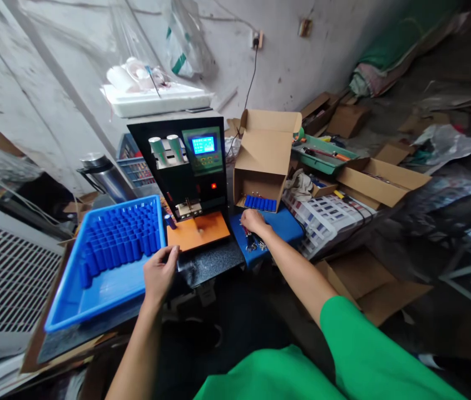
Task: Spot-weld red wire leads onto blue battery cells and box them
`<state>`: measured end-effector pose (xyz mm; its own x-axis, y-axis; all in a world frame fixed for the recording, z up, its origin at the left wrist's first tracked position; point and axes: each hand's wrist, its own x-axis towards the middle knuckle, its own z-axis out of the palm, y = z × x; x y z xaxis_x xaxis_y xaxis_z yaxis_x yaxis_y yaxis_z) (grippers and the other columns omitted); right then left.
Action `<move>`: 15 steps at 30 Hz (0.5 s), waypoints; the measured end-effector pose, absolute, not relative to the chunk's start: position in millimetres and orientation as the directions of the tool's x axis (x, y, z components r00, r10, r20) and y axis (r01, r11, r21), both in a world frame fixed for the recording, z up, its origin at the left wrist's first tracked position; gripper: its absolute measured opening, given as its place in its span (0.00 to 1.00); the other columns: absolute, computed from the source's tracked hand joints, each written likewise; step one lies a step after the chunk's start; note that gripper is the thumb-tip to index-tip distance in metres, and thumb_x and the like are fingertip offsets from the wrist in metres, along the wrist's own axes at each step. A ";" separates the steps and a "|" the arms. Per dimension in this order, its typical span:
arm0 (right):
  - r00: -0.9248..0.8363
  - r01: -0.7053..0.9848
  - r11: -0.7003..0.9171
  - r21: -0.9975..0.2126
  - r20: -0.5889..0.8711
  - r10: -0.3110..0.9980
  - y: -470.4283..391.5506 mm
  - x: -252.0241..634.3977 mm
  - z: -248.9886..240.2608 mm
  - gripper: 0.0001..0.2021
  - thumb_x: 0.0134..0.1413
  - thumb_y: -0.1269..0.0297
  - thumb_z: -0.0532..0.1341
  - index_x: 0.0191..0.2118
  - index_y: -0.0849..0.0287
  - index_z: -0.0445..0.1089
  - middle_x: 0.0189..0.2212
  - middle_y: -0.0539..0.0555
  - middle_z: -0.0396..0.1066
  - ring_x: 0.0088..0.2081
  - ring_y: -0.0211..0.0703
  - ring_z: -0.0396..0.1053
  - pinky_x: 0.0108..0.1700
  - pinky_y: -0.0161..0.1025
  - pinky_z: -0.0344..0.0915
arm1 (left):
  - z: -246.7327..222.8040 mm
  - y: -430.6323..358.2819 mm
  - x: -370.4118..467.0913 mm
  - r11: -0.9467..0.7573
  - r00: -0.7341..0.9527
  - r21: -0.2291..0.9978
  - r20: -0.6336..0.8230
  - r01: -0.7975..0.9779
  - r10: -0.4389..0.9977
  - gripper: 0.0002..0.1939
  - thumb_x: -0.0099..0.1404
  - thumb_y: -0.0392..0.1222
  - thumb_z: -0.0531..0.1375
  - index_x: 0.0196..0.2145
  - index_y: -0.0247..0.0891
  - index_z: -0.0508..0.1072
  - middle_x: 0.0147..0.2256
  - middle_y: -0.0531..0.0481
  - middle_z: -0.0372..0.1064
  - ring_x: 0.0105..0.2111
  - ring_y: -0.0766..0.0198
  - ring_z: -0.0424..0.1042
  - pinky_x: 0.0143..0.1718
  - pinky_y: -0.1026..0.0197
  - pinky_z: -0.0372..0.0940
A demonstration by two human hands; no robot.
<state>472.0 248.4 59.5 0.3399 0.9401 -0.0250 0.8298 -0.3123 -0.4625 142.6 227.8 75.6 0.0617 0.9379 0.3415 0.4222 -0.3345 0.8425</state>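
My right hand [254, 220] is closed over the blue cloth-like mat [283, 225], at a bunch of small wired parts [255, 242]; its fingertips are too small to show exactly what they pinch. My left hand [160, 272] hovers at the front edge of the orange board [197, 232], fingers bent and thumb up, its grip hard to make out. Behind the board stands a black machine [202, 191] with a lit blue screen. A single blue cylinder [170, 221] stands at the board's left edge. Many blue cylinders [122, 236] stand upright in a blue tray [105, 303].
An open cardboard box [262, 150] behind the mat holds a row of blue cylinders [261, 203]. A steel flask [108, 178] stands behind the tray. Rightward are a green tool tray [322, 155], a white plastic basket [316, 225] and more cardboard boxes [381, 180].
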 end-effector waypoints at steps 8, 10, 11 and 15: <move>0.526 0.209 0.110 -0.972 0.207 0.825 242.8 518.9 50.8 0.13 0.47 0.54 0.62 0.30 0.61 0.71 0.29 0.53 0.70 0.33 0.41 0.67 0.36 0.35 0.65 | 76.3 229.7 145.0 -0.344 0.051 0.817 0.362 0.462 0.931 0.21 0.61 0.57 0.61 0.33 0.35 0.80 0.32 0.46 0.78 0.32 0.60 0.75 0.35 0.62 0.66; 0.560 0.070 0.156 -0.985 0.168 0.811 240.8 522.2 51.9 0.18 0.44 0.49 0.63 0.32 0.61 0.70 0.30 0.52 0.69 0.32 0.39 0.65 0.33 0.34 0.65 | 75.8 230.9 145.4 -0.340 0.051 0.818 0.358 0.464 0.932 0.21 0.60 0.58 0.61 0.33 0.35 0.80 0.32 0.47 0.78 0.32 0.59 0.75 0.36 0.61 0.67; 0.574 0.012 0.177 -0.984 0.152 0.805 239.9 522.7 53.2 0.20 0.43 0.47 0.64 0.33 0.61 0.69 0.31 0.52 0.69 0.32 0.38 0.65 0.33 0.33 0.65 | 75.6 231.5 145.3 -0.339 0.051 0.817 0.358 0.465 0.932 0.21 0.60 0.58 0.61 0.33 0.35 0.80 0.32 0.47 0.78 0.32 0.59 0.75 0.36 0.61 0.67; 0.626 -0.125 0.275 -0.953 0.139 0.768 235.5 519.2 65.3 0.21 0.40 0.47 0.66 0.33 0.60 0.66 0.31 0.51 0.67 0.33 0.36 0.66 0.35 0.31 0.66 | 75.6 232.6 144.5 -0.342 0.045 0.815 0.364 0.467 0.930 0.20 0.60 0.58 0.62 0.33 0.36 0.80 0.33 0.47 0.78 0.34 0.57 0.76 0.38 0.60 0.68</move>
